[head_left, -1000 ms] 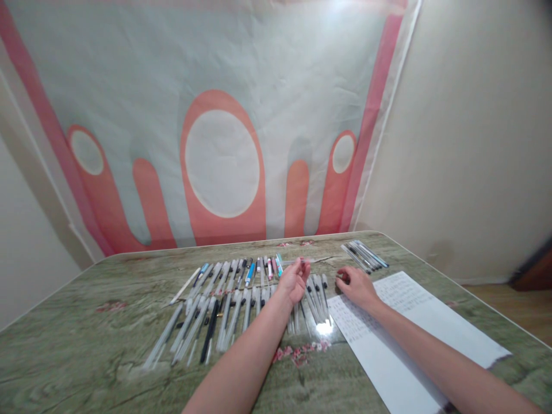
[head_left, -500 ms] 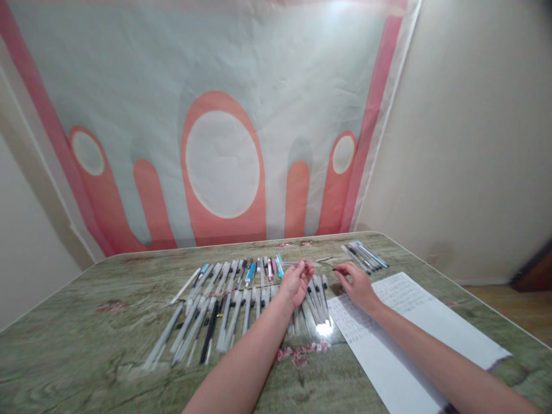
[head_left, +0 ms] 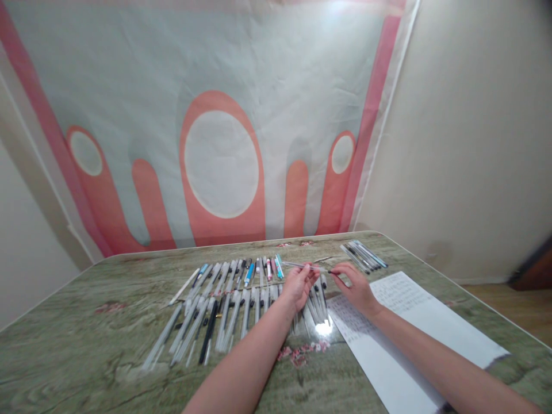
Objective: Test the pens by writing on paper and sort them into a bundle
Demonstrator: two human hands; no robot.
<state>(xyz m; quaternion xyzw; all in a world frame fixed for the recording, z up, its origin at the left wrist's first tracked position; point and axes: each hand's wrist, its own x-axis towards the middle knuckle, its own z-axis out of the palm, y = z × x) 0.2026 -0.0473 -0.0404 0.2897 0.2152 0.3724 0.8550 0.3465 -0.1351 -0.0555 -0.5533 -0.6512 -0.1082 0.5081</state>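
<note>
My left hand is closed around a clear pen barrel, which lies nearly level above the table and points right. My right hand pinches a small dark pen part at the barrel's right end; whether it sits inside or only touches the end cannot be made out. Below and left of my hands lie pens, mostly clear with dark parts beside them, in a lower row. Behind it runs an upper row with a blue pen and a pink and white pen.
Written paper sheets lie under my right forearm. A group of pens rests at the back right of the marble-patterned table. A printed cloth hangs behind the table.
My right hand has come slightly left, bringing the dark pen part to the barrel's end. My left hand has shifted a little to the right, and more of the barrel shows.
</note>
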